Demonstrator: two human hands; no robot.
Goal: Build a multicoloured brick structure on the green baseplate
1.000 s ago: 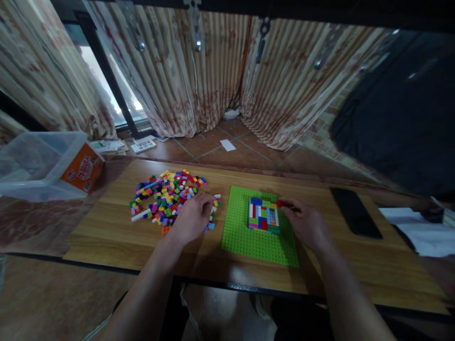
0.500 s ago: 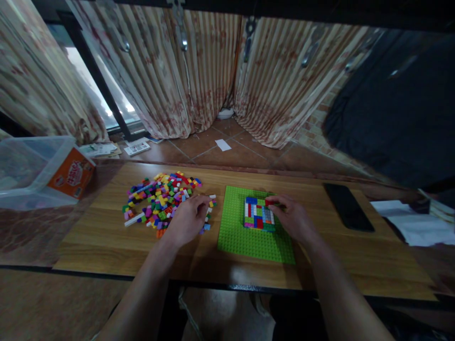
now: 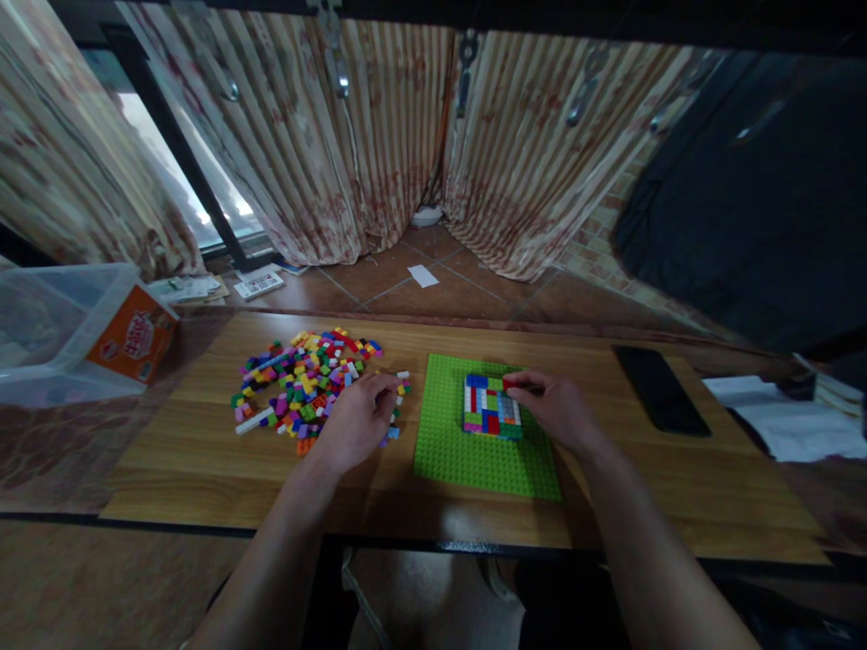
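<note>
On the table lies a green baseplate (image 3: 488, 474) with a low block of mixed-colour bricks (image 3: 492, 420) built on it. My right hand (image 3: 550, 403) is closed in a pinch on a small red brick (image 3: 508, 384) at the block's far right corner. Whether that brick is pressed down or just above the others, I cannot tell. My left hand (image 3: 358, 417) rests over the right edge of a heap of loose bricks (image 3: 308, 384). Its thumb and fingertips are drawn together; anything between them is too small to make out.
A black phone (image 3: 662, 390) lies on the wooden table (image 3: 718, 506) at the right, with white papers (image 3: 786, 420) beyond it. At the far left stands a clear plastic bin (image 3: 68, 338) with an orange label. Striped curtains (image 3: 399, 135) hang behind the table.
The whole view has shifted slightly. My right hand still pinches the red brick at the block's corner, and my left hand stays beside the heap.
</note>
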